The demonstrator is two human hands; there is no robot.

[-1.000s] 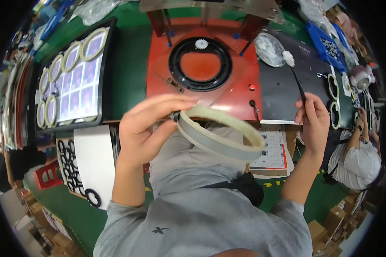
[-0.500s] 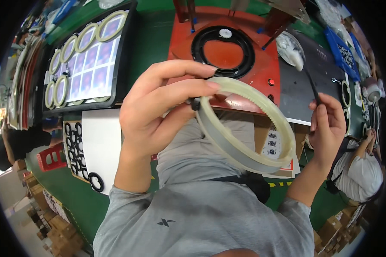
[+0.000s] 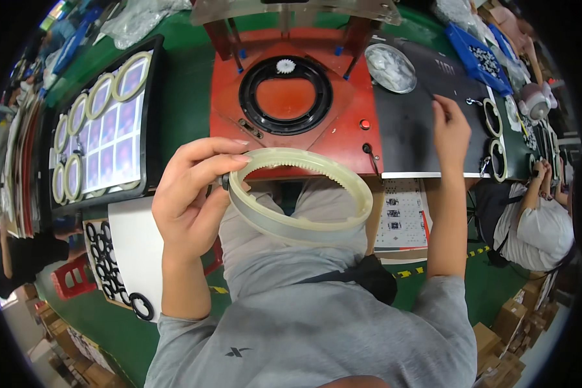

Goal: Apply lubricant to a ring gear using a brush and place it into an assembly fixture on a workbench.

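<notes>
Left hand (image 3: 191, 197): fingertips partly hidden behind pale toothed ring (image 3: 301, 194) at centre. Right hand (image 3: 451, 126), upper right: what's pinched is too small to be told. Co-worker (image 3: 540, 220) at right edge is cut off.

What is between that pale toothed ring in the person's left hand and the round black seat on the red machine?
Nothing visible. The left hand holds the pale toothed ring up in the air, in front of the red machine. The round black seat lies open, with only a small white gear at its far rim.
</notes>
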